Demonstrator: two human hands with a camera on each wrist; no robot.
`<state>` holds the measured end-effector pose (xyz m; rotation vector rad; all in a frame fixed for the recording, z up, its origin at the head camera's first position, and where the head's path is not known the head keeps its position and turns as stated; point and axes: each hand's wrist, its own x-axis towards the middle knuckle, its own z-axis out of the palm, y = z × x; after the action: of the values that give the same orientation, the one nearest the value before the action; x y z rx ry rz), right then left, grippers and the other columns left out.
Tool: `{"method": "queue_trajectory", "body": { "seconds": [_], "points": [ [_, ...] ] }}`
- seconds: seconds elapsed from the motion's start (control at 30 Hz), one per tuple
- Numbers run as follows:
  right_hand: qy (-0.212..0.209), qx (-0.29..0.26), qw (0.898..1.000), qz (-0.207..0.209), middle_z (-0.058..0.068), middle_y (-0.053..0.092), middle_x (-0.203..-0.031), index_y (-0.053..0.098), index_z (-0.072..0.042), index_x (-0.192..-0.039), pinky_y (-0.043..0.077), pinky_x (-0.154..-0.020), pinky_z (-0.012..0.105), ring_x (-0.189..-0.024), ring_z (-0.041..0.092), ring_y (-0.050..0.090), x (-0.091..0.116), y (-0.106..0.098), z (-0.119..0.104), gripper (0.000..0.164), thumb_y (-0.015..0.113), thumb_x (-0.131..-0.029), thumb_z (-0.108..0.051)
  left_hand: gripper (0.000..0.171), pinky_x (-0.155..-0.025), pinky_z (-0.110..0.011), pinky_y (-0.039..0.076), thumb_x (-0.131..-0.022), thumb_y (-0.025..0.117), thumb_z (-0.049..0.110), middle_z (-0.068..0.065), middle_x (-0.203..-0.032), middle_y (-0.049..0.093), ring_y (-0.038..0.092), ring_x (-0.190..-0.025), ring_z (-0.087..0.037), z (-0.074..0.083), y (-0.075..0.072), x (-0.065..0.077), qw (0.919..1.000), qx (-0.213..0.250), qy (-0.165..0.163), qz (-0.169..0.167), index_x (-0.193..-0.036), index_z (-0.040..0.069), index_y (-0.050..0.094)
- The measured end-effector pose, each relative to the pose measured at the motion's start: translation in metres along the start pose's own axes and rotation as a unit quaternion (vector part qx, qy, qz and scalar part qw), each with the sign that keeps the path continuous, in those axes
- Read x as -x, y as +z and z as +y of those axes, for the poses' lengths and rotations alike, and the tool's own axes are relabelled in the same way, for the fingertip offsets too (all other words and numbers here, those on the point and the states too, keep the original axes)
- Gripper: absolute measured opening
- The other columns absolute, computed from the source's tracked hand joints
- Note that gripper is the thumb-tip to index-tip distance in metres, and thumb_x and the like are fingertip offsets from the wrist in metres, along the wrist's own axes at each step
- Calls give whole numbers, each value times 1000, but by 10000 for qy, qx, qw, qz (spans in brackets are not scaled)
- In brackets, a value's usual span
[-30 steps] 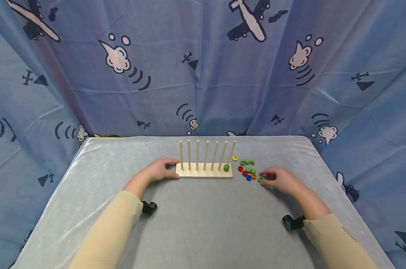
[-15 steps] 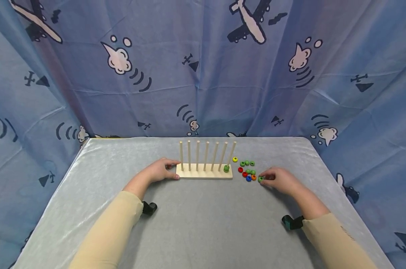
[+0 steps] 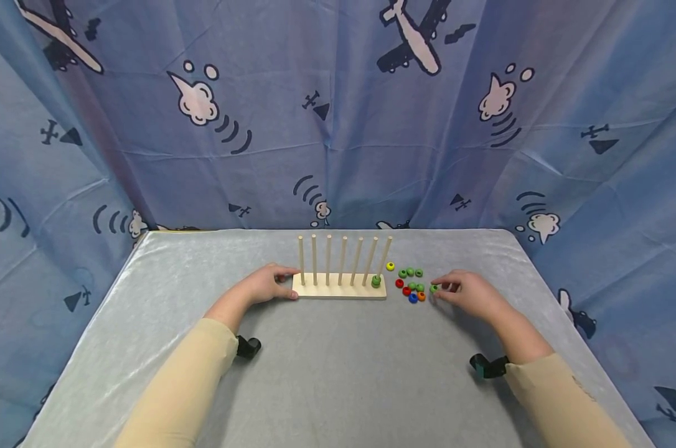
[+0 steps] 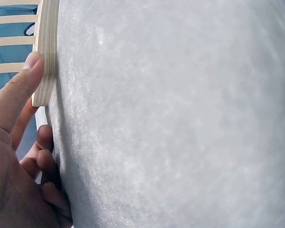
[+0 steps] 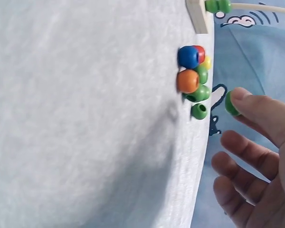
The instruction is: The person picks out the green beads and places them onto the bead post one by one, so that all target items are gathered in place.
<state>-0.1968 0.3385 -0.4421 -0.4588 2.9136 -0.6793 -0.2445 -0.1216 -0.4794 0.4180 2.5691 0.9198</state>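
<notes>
My left hand (image 3: 261, 284) grips the left end of a pale wooden base (image 3: 338, 290), which carries a row of several upright pegs. In the left wrist view, the thumb (image 4: 20, 90) lies on the top of the base at its end. Green beads (image 3: 376, 282) sit low on the rightmost peg. Over to the right, my right hand (image 3: 472, 295) pinches a green bead (image 5: 232, 104) between thumb and forefinger, raised off the table. The other fingers of that hand are loosely bent and hold nothing.
Between the base and my right hand lie loose beads: several green, a blue one (image 3: 413, 298), an orange one (image 3: 421, 296), red ones (image 3: 399, 283) and a yellow one (image 3: 390, 266). A grey cloth covers the table (image 3: 338, 373). Behind it hangs a blue patterned curtain (image 3: 271, 93).
My right hand has lifted the green bead off the table, moving it slightly up and away from the cloth. My left hand has stayed on the base.
</notes>
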Motion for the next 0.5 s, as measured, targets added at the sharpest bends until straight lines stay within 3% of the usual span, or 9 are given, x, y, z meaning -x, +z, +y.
{"method": "queue_trajectory", "body": {
  "seconds": [0.23, 0.5],
  "points": [
    [234, -91, 9995, 190, 3, 66, -96, 74, -10, -117, 46, -71, 37, -87, 21, 57, -2, -6, -15, 28, 72, -92, -23, 68, -86, -41, 39, -80, 84, 37, -8, -107, 52, 47, -99, -23, 0, 1, 0, 9999, 50, -88, -8, -141, 19, 59],
    [-70, -112, 9982, 590, 3, 67, -99, 73, -10, -119, 47, -74, 39, -88, 21, 58, -8, -13, -38, 30, 71, -93, -25, 67, -86, -41, 39, -81, 83, 35, -9, -107, 52, 47, -99, -23, 2, 1, 2, 10000, 31, -55, 6, -140, 17, 59]
  ]
}}
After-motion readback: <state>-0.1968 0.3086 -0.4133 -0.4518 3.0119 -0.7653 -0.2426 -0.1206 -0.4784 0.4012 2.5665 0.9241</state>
